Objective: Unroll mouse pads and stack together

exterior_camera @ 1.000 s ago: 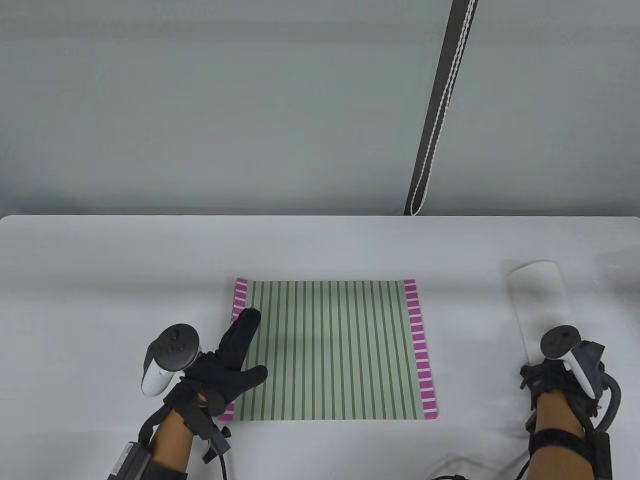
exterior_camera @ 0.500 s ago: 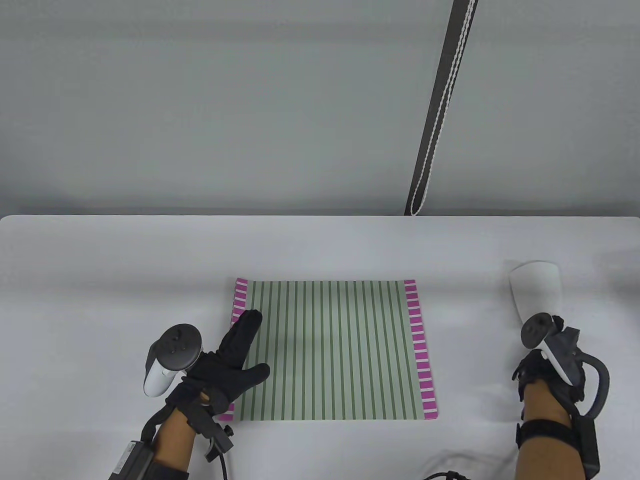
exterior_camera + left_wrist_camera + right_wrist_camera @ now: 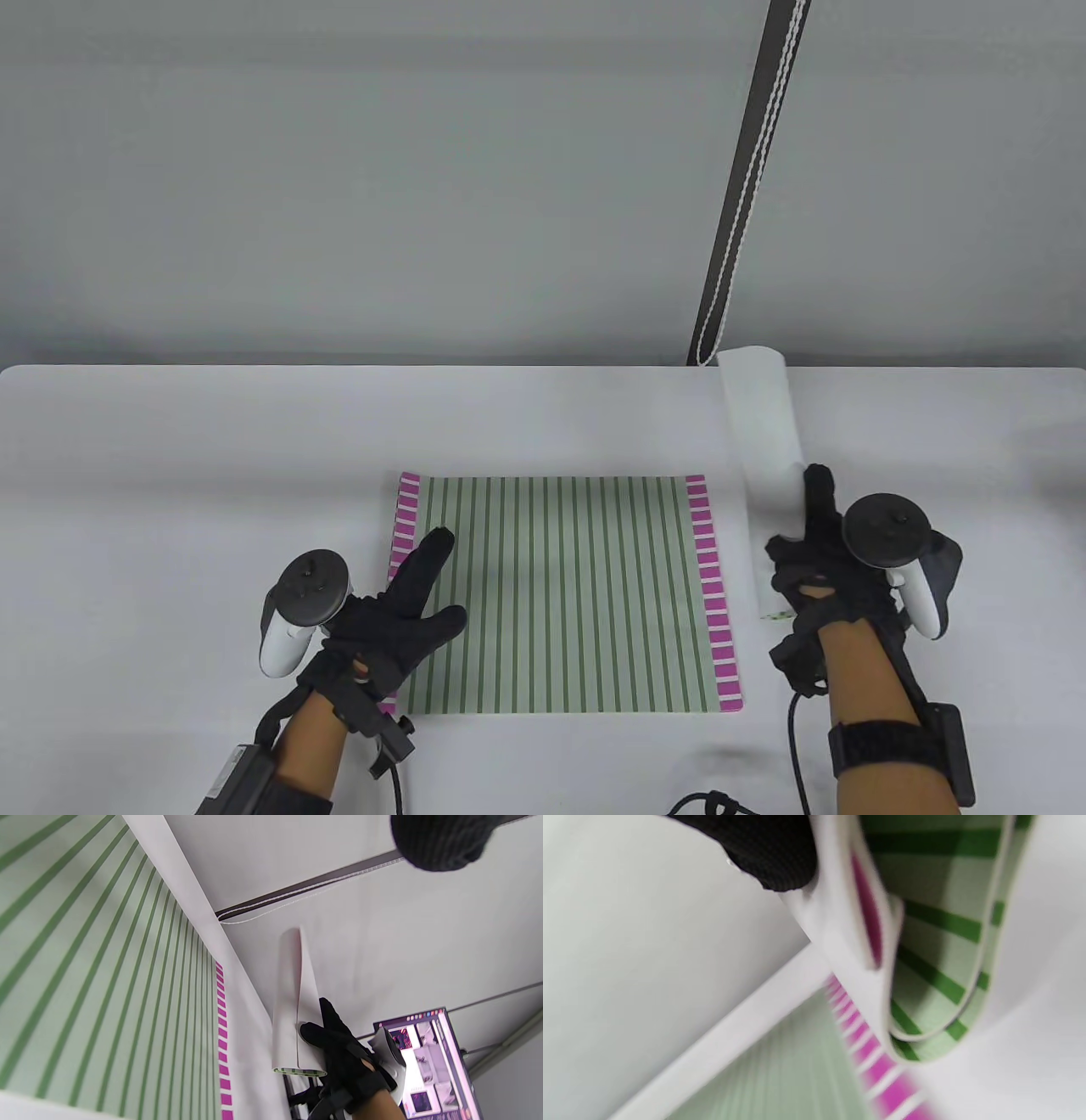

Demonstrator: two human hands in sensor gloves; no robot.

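A green-striped mouse pad with magenta side bands [image 3: 564, 594] lies flat and unrolled in the middle of the table [image 3: 170, 475]. My left hand [image 3: 399, 607] rests open, palm down, on its left edge. My right hand [image 3: 814, 560] grips a rolled mouse pad [image 3: 764, 441], white on the outside, and holds it lifted just right of the flat pad. The roll also shows in the left wrist view [image 3: 292, 1005]. In the right wrist view the roll's open end [image 3: 925, 955] shows green stripes and magenta inside, above the flat pad [image 3: 797, 1073].
A dark strap with a white cord [image 3: 747, 178] hangs down the grey wall behind the table's far edge. A monitor [image 3: 428, 1060] shows in the left wrist view, off to the right. Cables trail off the table's front edge.
My right hand has lifted the white roll off the table at the right and carried it left and farther back, close to the flat pad's right edge. My left hand has barely shifted.
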